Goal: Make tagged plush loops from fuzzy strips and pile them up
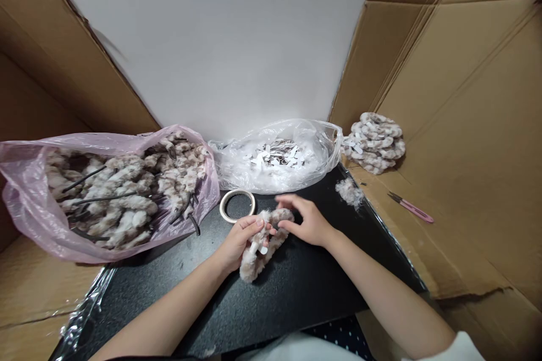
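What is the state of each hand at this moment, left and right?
Left hand: closed, holding the fur piece.
Right hand: open, thumb and fingers spread around one end of it; grip cannot be told.

Light is moderate and soft, its source out of view, with the grey wall palest near its foot. Glints streak the clear bag and pink bag; the left-hand cardboard sits in shadow. The top-right corner blackens, wide-angle stretch skews the edges, and fine detail looks smeared.
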Action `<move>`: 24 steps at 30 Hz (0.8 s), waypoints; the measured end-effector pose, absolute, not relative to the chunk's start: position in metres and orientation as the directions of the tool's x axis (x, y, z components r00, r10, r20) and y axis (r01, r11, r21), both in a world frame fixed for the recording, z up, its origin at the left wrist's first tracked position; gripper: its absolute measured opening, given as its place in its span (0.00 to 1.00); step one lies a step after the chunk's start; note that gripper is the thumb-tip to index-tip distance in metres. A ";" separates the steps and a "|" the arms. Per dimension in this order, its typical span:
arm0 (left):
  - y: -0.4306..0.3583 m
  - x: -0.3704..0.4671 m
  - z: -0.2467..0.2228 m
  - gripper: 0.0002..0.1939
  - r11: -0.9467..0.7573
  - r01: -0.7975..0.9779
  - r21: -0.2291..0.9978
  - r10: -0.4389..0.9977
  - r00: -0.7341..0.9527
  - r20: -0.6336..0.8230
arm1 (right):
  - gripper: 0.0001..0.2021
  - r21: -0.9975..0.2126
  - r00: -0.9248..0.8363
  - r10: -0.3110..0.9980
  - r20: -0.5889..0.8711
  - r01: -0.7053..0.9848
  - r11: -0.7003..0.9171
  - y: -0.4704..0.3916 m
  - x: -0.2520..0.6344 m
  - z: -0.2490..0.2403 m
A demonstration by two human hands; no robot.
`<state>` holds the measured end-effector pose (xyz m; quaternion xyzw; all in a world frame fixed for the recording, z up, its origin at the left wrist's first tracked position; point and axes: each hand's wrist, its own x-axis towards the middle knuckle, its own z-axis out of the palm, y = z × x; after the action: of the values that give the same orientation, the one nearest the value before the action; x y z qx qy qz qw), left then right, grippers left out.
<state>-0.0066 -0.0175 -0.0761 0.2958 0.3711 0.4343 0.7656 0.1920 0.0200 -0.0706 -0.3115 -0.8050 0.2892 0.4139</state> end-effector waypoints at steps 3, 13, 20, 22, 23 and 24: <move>-0.017 -0.008 -0.075 0.19 0.412 -0.525 0.744 0.906 0.322 -0.275 | 0.11 -0.721 -0.416 0.774 0.478 0.318 0.616 0.023 0.196 -0.074; -0.012 -0.017 -0.071 0.15 0.396 -0.614 0.683 0.917 0.307 -0.256 | 0.17 -0.551 0.254 0.618 0.744 0.756 0.353 0.048 0.231 -0.064; -0.013 -0.014 -0.073 0.18 0.408 -0.536 0.739 0.909 0.308 -0.279 | 0.19 -0.754 -0.501 0.752 0.428 0.261 0.603 0.010 0.179 -0.073; -0.013 -0.012 -0.073 0.19 0.427 -0.480 0.766 0.897 0.330 -0.294 | 0.11 -0.824 -0.517 0.773 0.367 0.206 0.529 0.007 0.173 -0.077; -0.013 -0.011 -0.073 0.18 0.440 -0.445 0.780 0.888 0.346 -0.303 | 0.10 -0.836 -0.505 0.784 0.361 0.198 0.512 0.007 0.172 -0.078; -0.013 -0.011 -0.073 0.18 0.453 -0.410 0.792 0.877 0.364 -0.314 | 0.11 -0.835 -0.494 0.789 0.366 0.199 0.512 0.008 0.173 -0.078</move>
<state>-0.0106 -0.0132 -0.0730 0.3109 0.3759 0.4205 0.7650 0.1726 0.0081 -0.0780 -0.3177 -0.7774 0.3781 0.3896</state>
